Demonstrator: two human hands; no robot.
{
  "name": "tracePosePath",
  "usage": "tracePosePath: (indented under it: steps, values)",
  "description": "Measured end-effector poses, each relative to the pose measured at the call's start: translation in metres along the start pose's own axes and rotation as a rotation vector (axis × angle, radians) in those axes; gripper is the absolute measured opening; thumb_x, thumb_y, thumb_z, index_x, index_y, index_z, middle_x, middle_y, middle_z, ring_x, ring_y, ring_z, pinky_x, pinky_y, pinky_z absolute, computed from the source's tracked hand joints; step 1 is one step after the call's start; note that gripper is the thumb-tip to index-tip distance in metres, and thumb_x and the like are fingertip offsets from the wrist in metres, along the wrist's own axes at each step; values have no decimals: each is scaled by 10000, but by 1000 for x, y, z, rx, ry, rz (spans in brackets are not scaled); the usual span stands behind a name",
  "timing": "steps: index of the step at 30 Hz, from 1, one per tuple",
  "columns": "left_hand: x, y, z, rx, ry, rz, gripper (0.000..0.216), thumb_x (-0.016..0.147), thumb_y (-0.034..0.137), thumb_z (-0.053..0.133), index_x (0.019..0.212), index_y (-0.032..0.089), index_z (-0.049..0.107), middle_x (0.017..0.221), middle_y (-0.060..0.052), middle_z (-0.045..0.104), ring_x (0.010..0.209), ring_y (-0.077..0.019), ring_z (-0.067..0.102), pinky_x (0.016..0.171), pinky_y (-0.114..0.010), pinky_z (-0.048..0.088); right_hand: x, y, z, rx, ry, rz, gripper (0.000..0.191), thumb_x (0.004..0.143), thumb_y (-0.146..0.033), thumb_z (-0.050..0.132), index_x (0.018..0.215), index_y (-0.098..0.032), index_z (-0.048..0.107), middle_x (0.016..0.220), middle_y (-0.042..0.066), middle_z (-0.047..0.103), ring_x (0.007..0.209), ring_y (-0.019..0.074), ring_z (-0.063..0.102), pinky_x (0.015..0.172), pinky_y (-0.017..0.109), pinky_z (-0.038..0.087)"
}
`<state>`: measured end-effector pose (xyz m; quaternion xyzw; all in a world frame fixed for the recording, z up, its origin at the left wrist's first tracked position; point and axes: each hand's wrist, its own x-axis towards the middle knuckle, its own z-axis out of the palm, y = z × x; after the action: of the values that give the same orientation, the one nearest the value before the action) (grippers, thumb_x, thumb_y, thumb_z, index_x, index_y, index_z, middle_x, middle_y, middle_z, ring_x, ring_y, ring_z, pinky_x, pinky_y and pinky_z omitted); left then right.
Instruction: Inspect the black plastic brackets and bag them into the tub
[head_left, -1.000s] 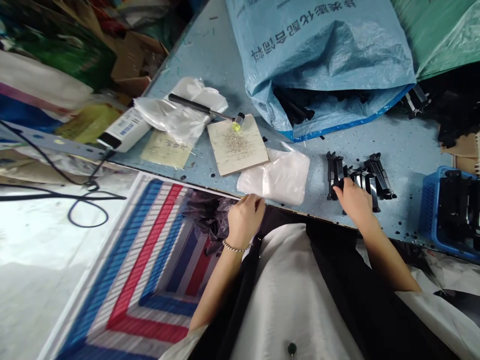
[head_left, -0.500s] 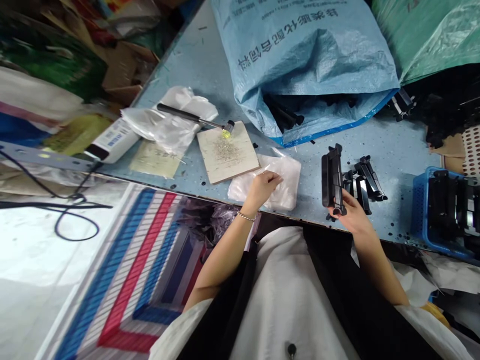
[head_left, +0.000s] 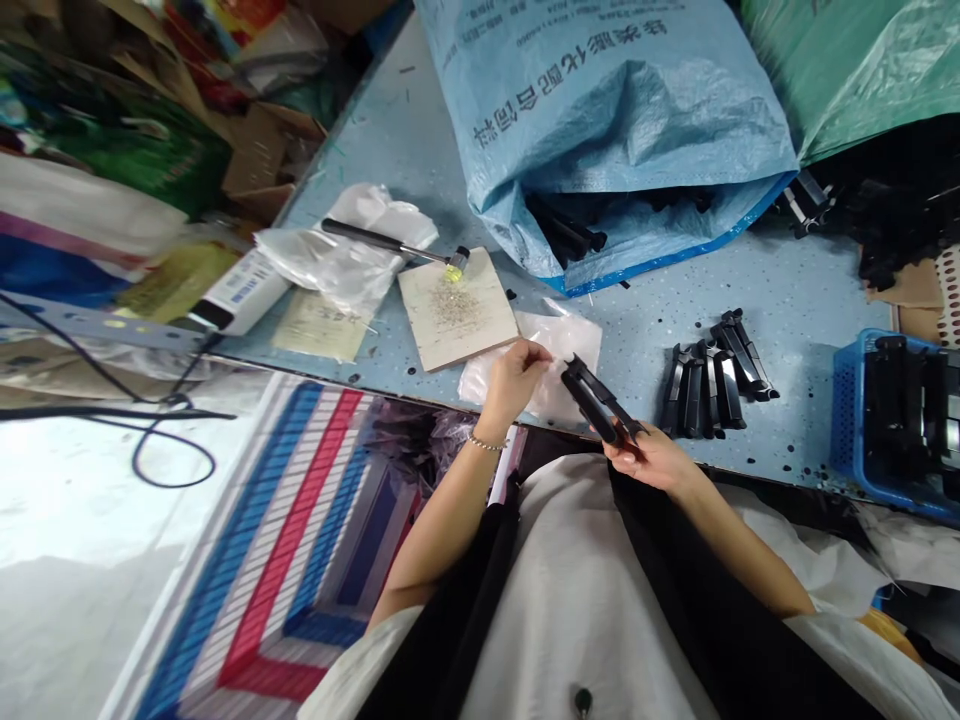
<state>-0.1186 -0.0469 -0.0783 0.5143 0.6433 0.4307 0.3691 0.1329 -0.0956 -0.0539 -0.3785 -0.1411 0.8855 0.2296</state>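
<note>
My right hand [head_left: 643, 455] grips a long black plastic part [head_left: 600, 400] at its near end, holding it tilted in front of my body. The part shows two parallel bars, and its far end points toward my left hand [head_left: 517, 378]. My left hand is closed in a pinch over a stack of clear plastic bags [head_left: 574, 340]; whatever lies between its fingertips is too small to tell. Several similar black parts with shiny strips [head_left: 712, 385] lie side by side on the blue table, right of my right hand.
A mallet [head_left: 375, 238] with a yellow tip rests across a worn wooden board [head_left: 454, 325] and crumpled plastic [head_left: 337, 255]. Behind stands a blue woven sack [head_left: 622, 120] with black parts in its mouth. A blue basket [head_left: 846, 420] of black parts sits right, a green sack [head_left: 862, 70] beyond.
My right hand has moved left with the black part, away from the row of parts, and turned it from upright to slanted. My left hand has shifted slightly left, still pinched.
</note>
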Motion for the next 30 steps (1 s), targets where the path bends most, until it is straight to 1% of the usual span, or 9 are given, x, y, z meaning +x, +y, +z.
tracePosePath:
  steps: [2,4,11,17,20,23,25,27,30]
  values:
    - [-4,0,-5,166,-34,183,226,858,101,511,897,184,717,976,-57,753,976,-188,703,941,-360,557,0,2,-1,32,19,-29,217,772,-222,803,850,-150,614,644,-4,578,491,49,385,440,176,268]
    - [-7,-1,-8,272,-66,287,318,862,67,475,975,182,749,1075,-75,751,1051,-198,699,994,-378,557,2,3,-1,52,-2,-42,187,790,-189,777,895,-153,626,684,7,598,505,54,409,444,171,294]
    - [-14,-4,-15,381,-35,406,403,914,77,493,1253,153,697,1281,-129,693,1247,-235,647,1078,-401,558,18,6,-2,135,-125,118,160,845,-194,741,940,-104,649,682,-1,556,496,40,370,418,146,300]
    - [-58,31,-17,281,-142,579,576,984,50,426,1522,243,498,1432,-118,610,1347,-205,590,1157,-380,508,25,-1,3,109,-195,103,317,756,-277,819,971,-120,647,687,-27,543,512,31,324,426,127,254]
    - [-78,44,-11,167,-228,618,643,982,35,441,1571,292,418,1439,-109,599,1332,-182,603,1138,-343,522,29,-2,9,-91,-40,-87,324,734,-359,824,884,-167,610,675,-36,531,522,53,339,442,162,248]
    - [-88,47,2,148,-356,657,667,974,59,470,1600,255,354,1477,-145,560,1377,-219,568,1145,-397,525,26,-1,20,-548,169,-343,264,811,-411,754,828,-197,600,699,-23,555,609,112,452,519,220,357]
    - [-90,50,5,193,-380,654,628,976,137,536,1581,223,388,1443,-165,578,1363,-258,580,1124,-443,543,18,-1,29,-799,224,-443,211,873,-405,693,888,-203,636,772,-3,610,698,145,524,618,263,435]
    - [-96,59,-7,242,-357,607,542,976,226,596,1509,242,501,1354,-140,640,1275,-259,644,1088,-439,570,6,-3,37,-876,155,-429,226,931,-406,630,1041,-212,667,832,9,649,716,154,565,668,286,467]
    - [-115,71,-61,282,-341,420,410,964,327,631,1373,350,641,1281,-63,700,1151,-236,707,1044,-385,591,-20,-16,36,-947,4,-376,320,981,-423,581,1221,-231,672,940,38,695,716,160,610,706,310,500]
